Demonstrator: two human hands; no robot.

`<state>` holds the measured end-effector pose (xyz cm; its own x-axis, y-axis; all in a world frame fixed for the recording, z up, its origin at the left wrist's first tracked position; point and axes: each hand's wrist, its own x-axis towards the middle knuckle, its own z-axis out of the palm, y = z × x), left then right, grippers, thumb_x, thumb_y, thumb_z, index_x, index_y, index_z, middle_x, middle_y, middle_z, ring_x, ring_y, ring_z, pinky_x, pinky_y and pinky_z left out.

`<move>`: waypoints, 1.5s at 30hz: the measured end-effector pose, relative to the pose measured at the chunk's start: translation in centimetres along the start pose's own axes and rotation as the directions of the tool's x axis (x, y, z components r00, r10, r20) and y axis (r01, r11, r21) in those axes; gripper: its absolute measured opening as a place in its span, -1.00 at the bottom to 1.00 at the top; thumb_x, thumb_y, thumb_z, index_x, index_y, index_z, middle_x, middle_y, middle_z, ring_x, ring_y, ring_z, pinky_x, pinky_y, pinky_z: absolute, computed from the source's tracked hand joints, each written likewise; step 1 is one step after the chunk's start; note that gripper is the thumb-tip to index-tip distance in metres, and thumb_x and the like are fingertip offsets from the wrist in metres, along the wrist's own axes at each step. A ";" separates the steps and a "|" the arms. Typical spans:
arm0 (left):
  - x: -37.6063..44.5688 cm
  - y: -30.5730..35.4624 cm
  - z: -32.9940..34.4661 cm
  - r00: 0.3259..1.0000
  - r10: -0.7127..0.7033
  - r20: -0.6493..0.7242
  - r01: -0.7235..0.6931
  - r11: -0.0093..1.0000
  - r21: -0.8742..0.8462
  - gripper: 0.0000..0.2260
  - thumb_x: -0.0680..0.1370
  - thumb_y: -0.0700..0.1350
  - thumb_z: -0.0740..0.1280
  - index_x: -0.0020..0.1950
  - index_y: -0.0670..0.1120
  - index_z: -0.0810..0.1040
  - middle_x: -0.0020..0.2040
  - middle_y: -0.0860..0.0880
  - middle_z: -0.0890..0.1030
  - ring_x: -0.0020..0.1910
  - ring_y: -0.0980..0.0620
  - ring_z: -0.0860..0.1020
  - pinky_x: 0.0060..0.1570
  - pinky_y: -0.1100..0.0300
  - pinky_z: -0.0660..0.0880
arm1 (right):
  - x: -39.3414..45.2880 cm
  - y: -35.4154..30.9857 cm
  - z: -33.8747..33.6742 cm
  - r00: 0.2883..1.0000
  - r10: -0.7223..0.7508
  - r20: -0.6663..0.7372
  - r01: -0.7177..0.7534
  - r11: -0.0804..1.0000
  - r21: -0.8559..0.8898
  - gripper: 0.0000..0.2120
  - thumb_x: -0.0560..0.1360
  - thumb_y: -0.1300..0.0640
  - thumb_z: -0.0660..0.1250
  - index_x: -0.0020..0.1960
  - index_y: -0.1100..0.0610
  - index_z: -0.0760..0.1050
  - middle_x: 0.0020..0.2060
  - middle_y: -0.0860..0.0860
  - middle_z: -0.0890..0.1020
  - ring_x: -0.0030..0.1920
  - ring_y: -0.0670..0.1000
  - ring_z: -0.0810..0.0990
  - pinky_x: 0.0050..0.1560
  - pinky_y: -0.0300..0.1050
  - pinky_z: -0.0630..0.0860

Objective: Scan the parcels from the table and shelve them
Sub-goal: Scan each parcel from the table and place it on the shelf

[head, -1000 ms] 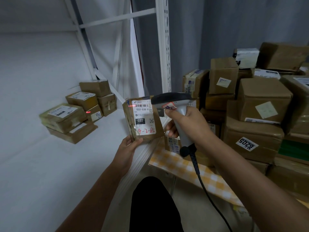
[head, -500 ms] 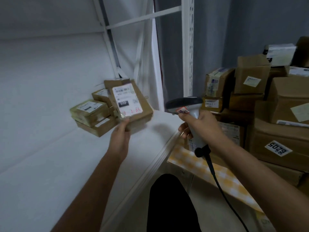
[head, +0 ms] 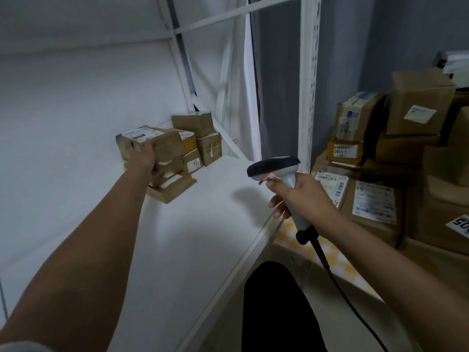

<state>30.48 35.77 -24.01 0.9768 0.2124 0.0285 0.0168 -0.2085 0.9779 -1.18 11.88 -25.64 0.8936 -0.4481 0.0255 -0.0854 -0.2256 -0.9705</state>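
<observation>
**Parcel at the stack, scanner held back**

While the left hand [head: 142, 158] grips a taped cardboard parcel [head: 152, 143], fingers wrapped round its near end, the box sits atop the stack of parcels [head: 193, 148] toward the far end of the white shelf [head: 177, 250]. Past the shelf's front edge, the right hand [head: 299, 196] has its fingers curled tight round the handle of a grey barcode scanner [head: 276, 168]. Further right, more boxes [head: 418, 107] are piled on the checked table [head: 337, 262].
</observation>
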 end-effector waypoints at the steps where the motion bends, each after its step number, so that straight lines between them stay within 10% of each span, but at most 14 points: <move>1: 0.6 -0.4 0.1 1.000 0.011 -0.017 -0.009 0.994 0.110 -0.18 0.38 0.43 0.19 0.58 0.21 0.06 0.48 -0.25 0.32 0.34 -0.33 0.45 0.18 -0.31 0.54 | 0.1 0.1 0.1 1.000 0.001 0.003 -0.001 1.000 -0.007 -0.80 0.59 0.01 0.35 -0.01 0.16 0.55 -0.34 0.07 0.70 -0.42 0.05 0.64 -0.37 -0.18 0.57; 11: -0.2 -1.4 -0.4 0.956 0.292 -0.030 -0.227 0.801 0.554 -0.43 0.67 0.03 0.21 0.63 0.22 0.04 0.55 -0.28 0.13 0.24 -0.44 0.48 0.26 -0.23 0.42 | 1.8 1.6 0.4 1.000 0.029 -0.006 -0.029 0.998 -0.054 -0.77 0.59 -0.03 0.34 0.00 0.15 0.56 -0.32 0.07 0.72 -0.41 0.04 0.64 -0.39 -0.18 0.51; 16: 0.1 -1.4 -0.4 0.852 0.515 0.092 -0.360 0.448 0.819 -0.50 0.64 0.01 0.27 0.57 0.07 0.26 0.52 -0.25 0.18 0.25 -0.38 0.47 0.25 -0.23 0.40 | 2.2 2.0 0.5 1.000 0.029 0.001 -0.029 0.998 -0.058 -0.79 0.59 -0.02 0.33 -0.02 0.14 0.55 -0.33 0.06 0.71 -0.42 0.03 0.64 -0.41 -0.22 0.52; 22: -0.1 -0.4 1.9 0.675 0.659 0.332 -0.500 0.077 0.863 -0.40 0.58 -0.05 0.36 0.58 0.13 0.22 0.65 -0.14 0.02 0.61 -0.29 -0.02 0.49 -0.37 -0.06 | 2.7 2.4 0.6 0.999 0.044 0.005 -0.044 0.998 -0.050 -0.78 0.59 -0.01 0.34 -0.03 0.16 0.56 -0.32 0.09 0.71 -0.40 0.07 0.64 -0.37 -0.16 0.52; 27: 0.2 0.0 3.6 0.760 0.445 0.474 -0.438 -0.188 0.879 -0.35 0.64 -0.04 0.26 0.65 0.17 0.01 0.66 -0.05 -0.23 0.62 -0.26 -0.24 0.50 -0.41 -0.19 | 2.8 2.4 0.6 1.000 0.028 0.004 -0.027 0.998 -0.055 -0.79 0.59 -0.01 0.34 -0.03 0.14 0.56 -0.31 0.09 0.72 -0.40 0.06 0.64 -0.36 -0.17 0.52; 32: 0.6 0.3 3.2 0.772 0.417 0.480 -0.474 -0.125 0.871 -0.31 0.62 -0.07 0.28 0.66 0.16 -0.02 0.66 -0.04 -0.23 0.63 -0.23 -0.22 0.51 -0.40 -0.19 | 2.6 2.4 -0.4 0.999 0.022 -0.037 -0.025 0.997 -0.070 -0.79 0.58 -0.01 0.35 -0.03 0.15 0.56 -0.32 0.07 0.71 -0.45 -0.01 0.63 -0.40 -0.23 0.52; 37: -5.0 -0.9 6.4 0.539 0.643 0.544 -0.740 0.051 0.671 -0.35 0.48 -0.22 0.41 0.56 -0.06 0.33 0.62 -0.20 0.16 0.52 -0.33 0.24 0.44 -0.37 0.21 | 1.8 3.4 -1.7 0.995 0.026 -0.092 -0.035 0.994 -0.099 -0.77 0.57 0.03 0.38 -0.10 0.20 0.60 -0.35 0.10 0.70 -0.47 0.01 0.63 -0.42 -0.21 0.52; 40: -11.9 -2.5 9.8 0.553 0.563 0.614 -0.831 0.422 0.361 -0.59 0.62 -0.21 0.33 0.48 -0.08 0.45 0.49 -0.12 0.41 0.32 -0.17 0.50 0.32 -0.05 0.42 | 1.0 4.3 -2.9 0.991 0.036 -0.132 -0.052 0.991 -0.125 -0.74 0.56 0.01 0.38 -0.12 0.23 0.60 -0.35 0.11 0.70 -0.44 0.05 0.65 -0.37 -0.13 0.57; 45: -21.7 -4.6 14.7 0.587 0.208 0.783 -0.502 0.852 0.150 -0.67 0.67 -0.05 0.29 0.45 0.00 0.48 0.38 0.00 0.54 0.24 0.00 0.55 0.36 0.09 0.44 | -0.7 5.2 -5.5 0.962 -0.047 -0.269 -0.032 0.959 -0.283 -0.79 0.57 -0.05 0.35 -0.13 0.07 0.55 -0.37 0.00 0.66 -0.35 -0.08 0.64 -0.22 -0.08 0.62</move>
<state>12.32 18.10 -32.16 0.7437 -0.6661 0.0576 -0.4440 -0.4276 0.7874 -4.70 6.28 -29.39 0.7451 -0.6531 0.1350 -0.2349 -0.4464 -0.8634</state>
